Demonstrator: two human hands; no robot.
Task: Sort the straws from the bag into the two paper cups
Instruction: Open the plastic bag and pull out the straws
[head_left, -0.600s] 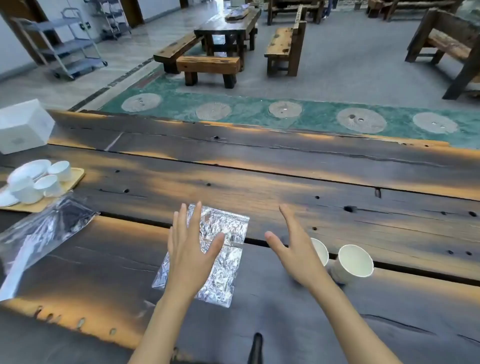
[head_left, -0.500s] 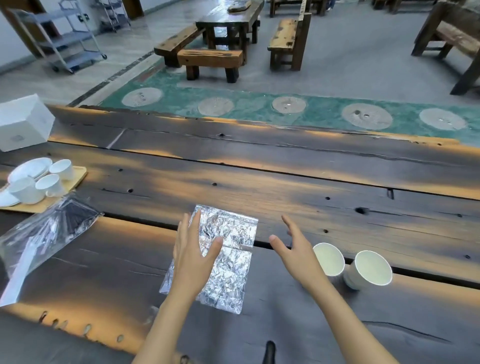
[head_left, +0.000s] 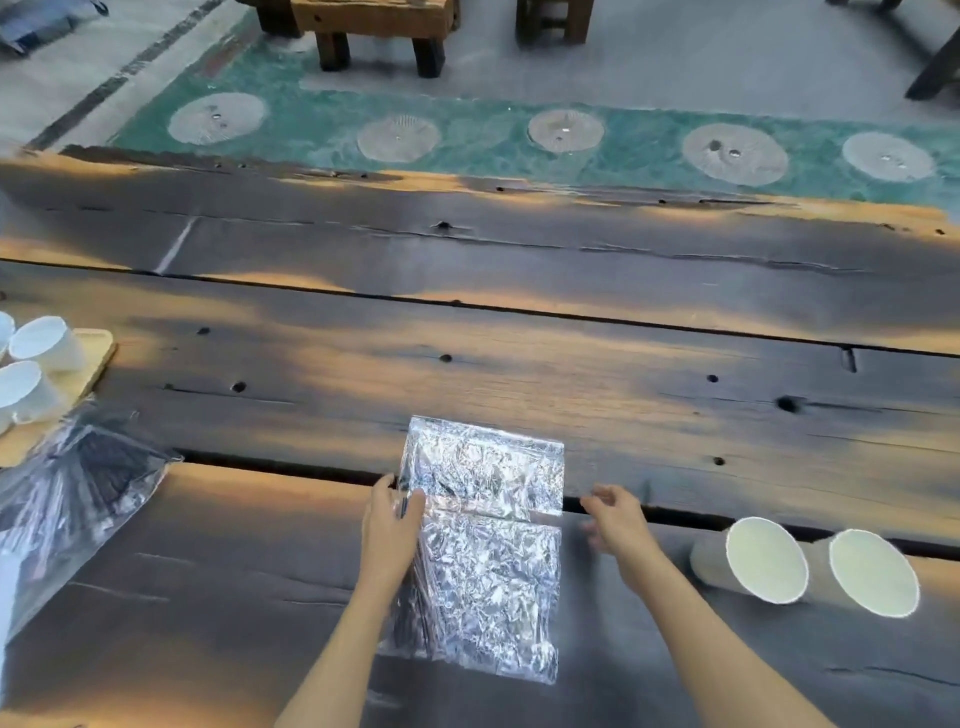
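My left hand (head_left: 390, 525) pinches the left edge of the crinkled clear bag (head_left: 485, 545), thumb over fingers on the plastic. My right hand (head_left: 615, 522) hovers just beside its right edge, fingers loosely apart, holding nothing. The bag lies flat on the wooden table (head_left: 519, 374); two paper cups (head_left: 810, 569) stand right of it.

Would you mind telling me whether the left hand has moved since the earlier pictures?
Yes. The left hand has slid off the top of the foil bag to that bag's left edge, judged against the table's gap, and now grips the edge.
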